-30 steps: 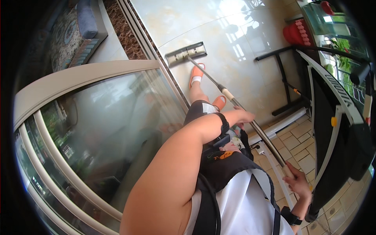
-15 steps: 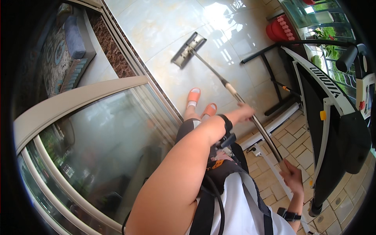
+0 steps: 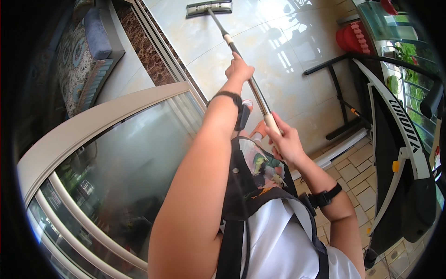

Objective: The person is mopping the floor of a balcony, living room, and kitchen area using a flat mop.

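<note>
A flat mop slants across the view, its metal pole running from me out to a rectangular head on the tiles at the far edge. My left hand is closed around the middle of the pole. Lower down, my right hand wraps the pale grip at the pole's near end. Both wrists carry dark straps. Below the pole, my feet in orange slippers are partly covered by my arms and apron.
To the left stands a sliding glass door with a pale frame, beyond it a sofa. A folded treadmill fills the right side, its black base frame reaching over glossy floor tiles. Behind is a red bucket.
The mop head has moved away from me to the far edge. Both hands have gone forward and left with the pole, and the right arm now reaches in front of my body.
</note>
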`<state>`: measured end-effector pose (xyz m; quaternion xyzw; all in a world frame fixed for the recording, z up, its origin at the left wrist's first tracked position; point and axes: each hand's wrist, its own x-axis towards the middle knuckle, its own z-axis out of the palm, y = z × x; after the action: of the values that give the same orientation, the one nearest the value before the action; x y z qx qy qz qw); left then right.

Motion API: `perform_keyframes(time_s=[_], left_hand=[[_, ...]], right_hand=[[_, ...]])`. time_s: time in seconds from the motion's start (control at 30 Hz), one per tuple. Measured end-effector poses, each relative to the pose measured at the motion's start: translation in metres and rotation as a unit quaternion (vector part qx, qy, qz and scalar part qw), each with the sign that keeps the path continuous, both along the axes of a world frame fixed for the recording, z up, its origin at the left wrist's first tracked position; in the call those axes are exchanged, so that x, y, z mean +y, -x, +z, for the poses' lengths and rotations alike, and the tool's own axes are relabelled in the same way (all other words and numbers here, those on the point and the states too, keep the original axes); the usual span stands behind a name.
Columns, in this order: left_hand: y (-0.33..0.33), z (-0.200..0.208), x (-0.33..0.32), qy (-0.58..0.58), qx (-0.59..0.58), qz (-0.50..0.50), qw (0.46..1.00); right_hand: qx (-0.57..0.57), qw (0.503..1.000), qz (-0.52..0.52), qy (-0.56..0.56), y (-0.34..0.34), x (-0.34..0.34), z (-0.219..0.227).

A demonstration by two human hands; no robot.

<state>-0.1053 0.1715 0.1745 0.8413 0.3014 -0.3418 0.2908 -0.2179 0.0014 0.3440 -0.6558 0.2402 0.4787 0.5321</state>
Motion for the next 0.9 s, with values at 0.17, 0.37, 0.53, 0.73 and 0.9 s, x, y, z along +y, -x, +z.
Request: perform_keyframes(time_s=[0.17,0.37,0.53,0.73,0.9], left_hand=[[0.074,-0.007,-0.035,0.064,0.117,0.041,0.99],[0.183,-0.016,-0.128,0.261,0.255,0.014,0.931],[0.191,0.075,-0.199,0.515,0.414,-0.138,0.738],[0.199,0.078,-0.28,0.606,0.385,0.047,0.694],[0.172,0.077,-0.279,0.653,0.299,0.22,0.661]], right_hand=[[0.056,0.998,0.033,0.012,0.055,-0.079,0.045],[0.131,0.981,0.069,0.125,0.121,-0.174,0.148],[-0.008,0.946,0.181,0.268,0.169,-0.254,0.227],[-0.191,0.778,0.328,0.501,0.171,-0.245,0.274],[-0.308,0.622,0.425,0.581,0.158,-0.226,0.259]])
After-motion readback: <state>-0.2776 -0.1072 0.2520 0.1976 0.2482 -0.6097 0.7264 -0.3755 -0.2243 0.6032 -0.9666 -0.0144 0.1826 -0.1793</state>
